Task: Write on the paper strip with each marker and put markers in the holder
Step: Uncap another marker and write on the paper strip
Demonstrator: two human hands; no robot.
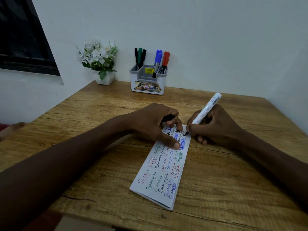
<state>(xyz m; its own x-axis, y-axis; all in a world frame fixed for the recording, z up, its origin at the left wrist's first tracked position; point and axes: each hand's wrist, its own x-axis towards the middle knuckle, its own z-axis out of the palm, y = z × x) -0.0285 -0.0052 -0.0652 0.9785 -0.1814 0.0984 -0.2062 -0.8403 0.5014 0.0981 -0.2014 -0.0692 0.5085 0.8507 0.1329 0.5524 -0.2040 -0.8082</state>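
Note:
A folded white paper strip [162, 170] covered in coloured handwriting lies on the wooden table [83, 139]. My right hand [215, 127] grips a white-barrelled black marker [205, 109] with its tip on the strip's far right edge. My left hand [155, 125] presses the strip with thumb and fingertips while its curled fingers hold a black marker cap [169, 117]. The grey-and-white holder [148, 81] stands at the back by the wall, with black, green, blue and red markers [158, 59] upright in it.
A white pot of artificial white flowers [100, 62] stands left of the holder. A dark window frame [21, 39] fills the upper left. The table's front edge is near the bottom of the view, and white walls close in behind and right.

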